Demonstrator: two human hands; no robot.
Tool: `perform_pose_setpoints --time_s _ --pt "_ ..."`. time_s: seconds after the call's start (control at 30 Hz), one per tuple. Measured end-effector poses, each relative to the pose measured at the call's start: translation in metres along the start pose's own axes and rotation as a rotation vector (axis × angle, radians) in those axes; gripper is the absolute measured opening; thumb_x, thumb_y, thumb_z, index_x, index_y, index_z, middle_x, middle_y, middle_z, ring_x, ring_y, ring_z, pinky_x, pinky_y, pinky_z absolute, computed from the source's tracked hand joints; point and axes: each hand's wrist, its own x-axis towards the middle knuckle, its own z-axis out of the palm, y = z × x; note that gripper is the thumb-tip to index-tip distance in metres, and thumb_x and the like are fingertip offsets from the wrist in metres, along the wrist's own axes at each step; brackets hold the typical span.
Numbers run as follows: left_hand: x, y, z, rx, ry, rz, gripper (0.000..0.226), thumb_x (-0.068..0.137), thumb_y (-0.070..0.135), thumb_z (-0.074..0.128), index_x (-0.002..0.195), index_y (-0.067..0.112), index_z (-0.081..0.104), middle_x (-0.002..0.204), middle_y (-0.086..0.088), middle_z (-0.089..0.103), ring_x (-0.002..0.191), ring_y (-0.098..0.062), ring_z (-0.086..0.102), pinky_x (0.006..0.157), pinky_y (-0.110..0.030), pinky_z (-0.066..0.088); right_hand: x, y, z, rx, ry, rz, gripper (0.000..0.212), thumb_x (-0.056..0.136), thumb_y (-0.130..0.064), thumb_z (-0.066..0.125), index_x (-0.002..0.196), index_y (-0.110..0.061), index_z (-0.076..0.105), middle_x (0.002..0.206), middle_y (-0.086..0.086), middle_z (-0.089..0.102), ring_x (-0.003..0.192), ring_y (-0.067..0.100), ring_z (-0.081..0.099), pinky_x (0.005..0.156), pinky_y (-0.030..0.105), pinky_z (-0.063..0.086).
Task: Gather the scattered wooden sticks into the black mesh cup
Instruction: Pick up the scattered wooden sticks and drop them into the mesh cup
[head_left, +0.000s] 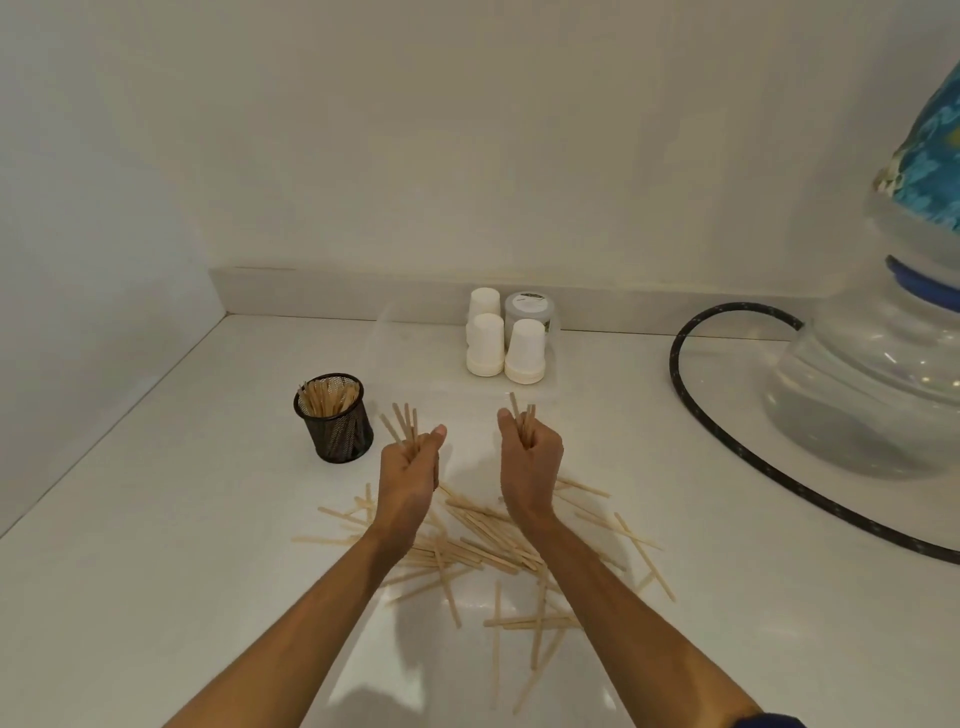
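Observation:
A black mesh cup (340, 431) stands on the white counter at the left, with several wooden sticks upright inside it. My left hand (409, 475) grips a small bundle of sticks (402, 423) that fan upward, just right of the cup. My right hand (530, 462) grips another small bundle of sticks (523, 415) above the counter. Beneath and behind both hands lies a scattered pile of wooden sticks (483, 551), spreading toward the near edge.
Three upturned white paper cups (524, 351) and a lidded jar (530, 306) stand at the back wall. A black hose (727, 447) curves across the right side to a large clear water bottle (872, 384). A wall bounds the counter's left.

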Motion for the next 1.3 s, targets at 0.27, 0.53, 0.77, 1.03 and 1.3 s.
perform_pose_setpoints --time_s 0.27,0.53,0.77,1.03,1.3 --pt "-0.013 -0.023 0.003 0.093 -0.029 0.049 0.046 0.096 0.029 0.059 0.056 0.015 0.039 0.049 0.004 0.026 0.046 -0.01 0.024 0.046 -0.024 0.027 -0.021 0.021 -0.004 -0.044 0.025 0.034 0.053 0.096 -0.019 0.059 0.054 -0.022 0.029 0.049 -0.003 0.024 0.048 0.012 0.022 0.049 0.025 0.029" --pt "-0.013 -0.028 0.003 0.114 -0.024 0.076 0.054 0.086 0.012 0.069 0.049 0.004 0.031 0.047 -0.008 0.028 0.043 -0.015 0.025 0.056 -0.029 0.039 -0.034 0.032 -0.009 -0.052 -0.021 0.063 0.054 0.095 -0.013 0.06 0.055 -0.018 0.025 0.053 0.009 0.022 0.052 0.02 0.021 0.055 0.028 0.031" --pt "-0.017 -0.031 0.003 0.128 -0.017 0.131 0.06 0.096 0.027 0.058 0.051 0.0 0.029 0.047 -0.007 0.027 0.043 -0.014 0.024 0.045 -0.019 0.031 -0.03 0.019 -0.008 -0.021 -0.003 0.029 0.053 0.097 -0.014 0.058 0.054 -0.016 0.027 0.051 0.008 0.026 0.051 0.02 0.024 0.051 0.034 0.026" --pt "-0.013 -0.03 0.006 0.15 -0.045 0.056 0.054 0.093 0.019 0.063 0.048 0.013 0.033 0.042 0.003 0.028 0.039 -0.012 0.028 0.045 -0.025 0.033 -0.038 0.027 -0.009 -0.075 -0.033 -0.038 0.053 0.095 -0.01 0.059 0.054 -0.016 0.028 0.05 -0.001 0.022 0.049 0.012 0.02 0.048 0.027 0.021" --pt "-0.016 -0.033 0.004 0.179 -0.084 0.046 0.056 0.094 0.028 0.06 0.05 0.005 0.036 0.045 -0.004 0.027 0.042 -0.015 0.024 0.044 -0.023 0.03 -0.039 0.037 -0.013 -0.118 -0.064 -0.002 0.057 0.095 -0.016 0.06 0.052 -0.025 0.022 0.048 -0.009 0.018 0.048 0.01 0.018 0.048 0.024 0.021"
